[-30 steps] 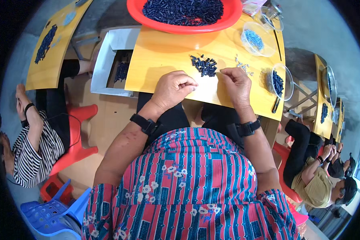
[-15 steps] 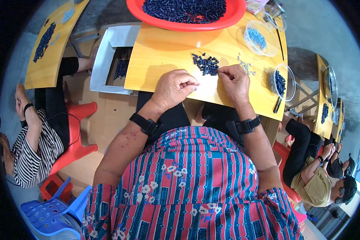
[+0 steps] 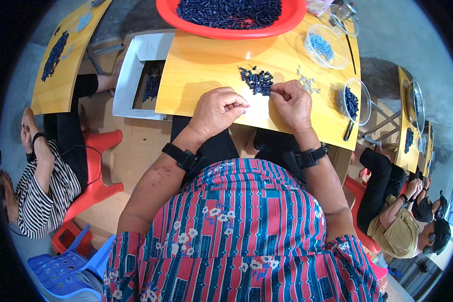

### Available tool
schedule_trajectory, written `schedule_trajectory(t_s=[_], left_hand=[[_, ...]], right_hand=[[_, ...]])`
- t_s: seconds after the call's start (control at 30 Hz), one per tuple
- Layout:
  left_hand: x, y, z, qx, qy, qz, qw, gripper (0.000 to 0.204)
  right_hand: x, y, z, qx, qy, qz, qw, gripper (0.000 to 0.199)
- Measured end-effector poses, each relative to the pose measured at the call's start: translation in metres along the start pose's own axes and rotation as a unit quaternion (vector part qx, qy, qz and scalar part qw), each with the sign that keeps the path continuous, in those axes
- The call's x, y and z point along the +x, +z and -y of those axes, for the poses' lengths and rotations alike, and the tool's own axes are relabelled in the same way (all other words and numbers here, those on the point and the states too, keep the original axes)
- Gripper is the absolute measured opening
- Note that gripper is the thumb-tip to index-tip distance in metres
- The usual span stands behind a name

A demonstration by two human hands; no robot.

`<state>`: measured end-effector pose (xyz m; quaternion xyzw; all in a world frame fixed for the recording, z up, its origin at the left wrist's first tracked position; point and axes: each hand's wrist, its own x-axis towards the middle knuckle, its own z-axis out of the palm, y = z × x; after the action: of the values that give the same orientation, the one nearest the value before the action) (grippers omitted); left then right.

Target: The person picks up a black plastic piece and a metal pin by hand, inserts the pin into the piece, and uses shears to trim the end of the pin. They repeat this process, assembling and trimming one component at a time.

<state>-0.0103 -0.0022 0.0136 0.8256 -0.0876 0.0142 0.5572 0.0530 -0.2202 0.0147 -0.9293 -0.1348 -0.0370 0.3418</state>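
Observation:
A small pile of short, dark blue-black cylindrical pieces (image 3: pixel 256 80) lies on the yellow wooden table in front of me. At the pile's right edge is my right hand (image 3: pixel 293 104), thumb and forefinger pinched together against the nearest pieces; whatever is between the fingertips is too small to make out. My left hand (image 3: pixel 218 111) is closed near the table's front edge, left of the pile and apart from it. Its fingers curl in with the thumb pressed on them, hiding anything held. Small clear pieces (image 3: pixel 307 82) are scattered to the right of the pile.
A red basin (image 3: pixel 231 33) full of dark pieces stands at the back. On the right are a clear tub of light-blue pieces (image 3: pixel 321 48), a clear tub of dark pieces (image 3: pixel 352 102) and a black pen-like tool (image 3: pixel 348 132). A white box (image 3: pixel 136 75) sits left; other people sit both sides.
Both hands keep nearly the same closed pose and place by the pile. The whole view has shifted very slightly.

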Motion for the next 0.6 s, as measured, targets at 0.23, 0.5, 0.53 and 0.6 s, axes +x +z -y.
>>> schedule_trajectory(t_s=[0.23,0.5,0.53,0.6], left_hand=[[0.0002,0.0002,-0.0023,-0.002,-0.005,0.002,1.000,0.009],[0.0009,-0.0007,-0.0007,0.010,0.000,0.006,1.000,0.009],[0.0010,-0.0005,-0.0005,0.012,0.001,0.006,1.000,0.009],[0.0008,0.0002,0.0004,0.008,0.001,0.005,1.000,0.009]], right_hand=[[-0.0005,-0.0032,0.0073,-0.021,0.018,0.006,1.000,0.013],[-0.0010,-0.0016,0.0055,-0.018,0.035,0.008,0.999,0.013],[-0.0014,-0.0013,0.0054,-0.018,0.036,0.008,0.999,0.013],[-0.0023,0.0001,0.0053,-0.014,0.037,0.001,0.999,0.013]])
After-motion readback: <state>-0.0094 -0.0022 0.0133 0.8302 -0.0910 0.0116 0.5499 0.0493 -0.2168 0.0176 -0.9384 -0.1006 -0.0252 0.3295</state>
